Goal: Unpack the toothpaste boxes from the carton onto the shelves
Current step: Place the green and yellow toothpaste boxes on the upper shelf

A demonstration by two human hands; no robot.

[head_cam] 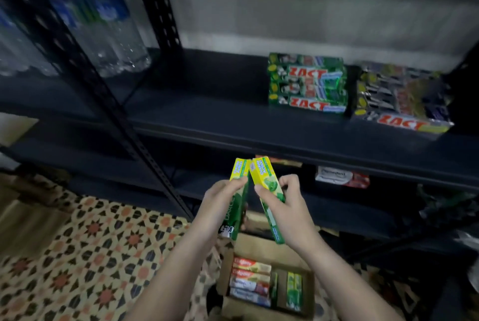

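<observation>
While raised clear of the carton (309, 289), held one per hand, probably to shelve two in a single trip. From the head camera: left hand (220, 199) wrapped round the left toothpaste box (239, 173), right hand (282, 204) pinching the right toothpaste box (267, 178) between thumb and fingers, yellow ends leaning together and touching, just below the edge of the upper shelf (220, 118). Stacked already on that shelf, far right: two blocks of green packs (307, 82), side by side, with dark board showing to their left, likely room for these. Left in the carton, on the floor below the wrists: more boxes (250, 282), some flat, some on edge. Elsewhere: a white box (342, 177) on the lower shelf, bottled water (103, 23) on the rack at left, patterned floor covering (90, 243), dim light, some blur.
</observation>
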